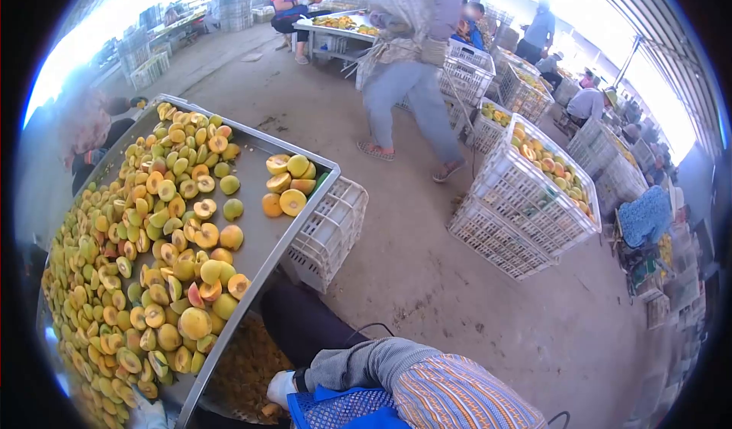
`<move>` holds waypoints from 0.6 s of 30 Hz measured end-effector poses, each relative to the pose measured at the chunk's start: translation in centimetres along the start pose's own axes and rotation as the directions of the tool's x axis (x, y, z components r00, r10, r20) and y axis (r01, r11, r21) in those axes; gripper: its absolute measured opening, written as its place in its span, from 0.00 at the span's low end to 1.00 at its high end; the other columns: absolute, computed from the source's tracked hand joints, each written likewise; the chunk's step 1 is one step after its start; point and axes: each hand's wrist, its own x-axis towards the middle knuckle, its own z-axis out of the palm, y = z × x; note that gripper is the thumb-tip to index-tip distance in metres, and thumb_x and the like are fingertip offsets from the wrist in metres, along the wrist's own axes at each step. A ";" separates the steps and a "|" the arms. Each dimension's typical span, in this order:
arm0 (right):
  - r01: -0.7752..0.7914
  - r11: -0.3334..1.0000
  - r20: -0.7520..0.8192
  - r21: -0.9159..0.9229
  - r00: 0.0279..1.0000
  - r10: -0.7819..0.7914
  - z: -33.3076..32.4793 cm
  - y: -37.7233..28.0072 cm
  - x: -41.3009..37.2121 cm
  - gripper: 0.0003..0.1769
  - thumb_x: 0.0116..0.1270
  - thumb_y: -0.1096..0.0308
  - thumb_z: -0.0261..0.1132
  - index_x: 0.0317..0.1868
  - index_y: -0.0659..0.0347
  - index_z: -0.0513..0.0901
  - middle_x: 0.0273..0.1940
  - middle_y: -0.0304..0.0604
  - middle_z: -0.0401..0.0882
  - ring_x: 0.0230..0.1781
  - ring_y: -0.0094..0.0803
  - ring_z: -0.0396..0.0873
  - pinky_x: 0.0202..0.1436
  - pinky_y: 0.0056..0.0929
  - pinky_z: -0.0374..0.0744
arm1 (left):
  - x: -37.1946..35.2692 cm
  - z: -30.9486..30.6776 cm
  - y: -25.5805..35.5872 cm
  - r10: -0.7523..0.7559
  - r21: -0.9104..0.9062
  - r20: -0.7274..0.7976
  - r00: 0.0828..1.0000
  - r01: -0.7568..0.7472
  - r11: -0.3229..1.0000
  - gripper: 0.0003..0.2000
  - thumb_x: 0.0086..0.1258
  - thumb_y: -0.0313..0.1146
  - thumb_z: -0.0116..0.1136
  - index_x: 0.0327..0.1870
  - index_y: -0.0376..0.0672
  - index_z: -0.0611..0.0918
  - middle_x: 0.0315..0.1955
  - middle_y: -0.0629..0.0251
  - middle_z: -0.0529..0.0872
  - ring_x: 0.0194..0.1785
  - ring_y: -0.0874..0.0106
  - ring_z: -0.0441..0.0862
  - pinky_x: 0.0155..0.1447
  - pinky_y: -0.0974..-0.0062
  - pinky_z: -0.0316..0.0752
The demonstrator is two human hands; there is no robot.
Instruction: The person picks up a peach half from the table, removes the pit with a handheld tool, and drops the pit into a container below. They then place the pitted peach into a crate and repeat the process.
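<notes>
A metal-edged table carries a big heap of halved and whole yellow peaches. My left hand, in a whitish glove, is at the heap's near edge by the bottom of the view; the frame cuts it off and its fingers are mostly hidden among the fruit. Below the table's right edge, my right hand in a white glove hangs over a container of brownish pieces. A small brown piece shows right at its fingertips; I cannot tell if it is held.
A small group of peaches lies at the table's far right corner. A white crate stands beside the table. Stacked crates of peaches are at the right. A person walks past; other people work at tables and crates behind.
</notes>
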 end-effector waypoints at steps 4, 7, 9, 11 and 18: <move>0.097 0.995 0.009 -0.034 0.995 -0.097 0.7 0.0 0.7 0.16 0.50 0.62 0.65 0.36 0.63 0.87 0.37 0.53 0.86 0.43 0.50 0.85 0.47 0.44 0.81 | -3.0 -3.7 4.3 0.036 -0.014 0.087 0.996 -0.034 0.999 0.40 0.59 0.35 0.66 0.73 0.40 0.61 0.68 0.45 0.67 0.72 0.51 0.63 0.74 0.64 0.57; 0.080 0.995 0.044 -0.065 0.996 -0.077 0.6 -0.6 0.6 0.16 0.50 0.62 0.65 0.36 0.62 0.87 0.37 0.53 0.86 0.43 0.50 0.84 0.48 0.44 0.81 | -5.9 -6.3 9.2 -0.043 0.000 0.172 0.984 0.043 0.999 0.34 0.68 0.54 0.56 0.63 0.32 0.73 0.63 0.40 0.72 0.67 0.48 0.67 0.70 0.61 0.63; 0.084 0.996 0.000 -0.016 0.996 -0.084 0.7 -0.5 -0.2 0.15 0.51 0.62 0.65 0.36 0.61 0.88 0.37 0.54 0.86 0.43 0.49 0.85 0.48 0.44 0.81 | -5.2 -2.0 6.2 0.060 -0.031 -0.044 0.997 -0.061 0.998 0.30 0.61 0.48 0.65 0.58 0.36 0.77 0.56 0.45 0.78 0.59 0.48 0.75 0.63 0.58 0.69; 0.006 1.000 0.075 -0.019 0.997 -0.005 -0.9 -1.3 -1.6 0.13 0.54 0.61 0.64 0.34 0.60 0.87 0.34 0.53 0.86 0.40 0.49 0.85 0.44 0.45 0.82 | -7.1 -4.1 8.9 0.093 -0.328 0.030 0.995 -0.078 0.941 0.29 0.53 0.47 0.69 0.55 0.41 0.80 0.54 0.50 0.81 0.58 0.53 0.77 0.63 0.60 0.71; 0.014 0.991 0.196 -0.137 0.981 0.013 -2.3 -2.5 -2.1 0.22 0.63 0.50 0.59 0.49 0.58 0.82 0.38 0.57 0.85 0.42 0.51 0.84 0.45 0.49 0.80 | -9.5 -7.1 8.3 -0.205 -0.410 0.234 0.950 0.288 0.865 0.32 0.43 0.50 0.77 0.52 0.47 0.83 0.46 0.59 0.88 0.50 0.64 0.85 0.57 0.69 0.76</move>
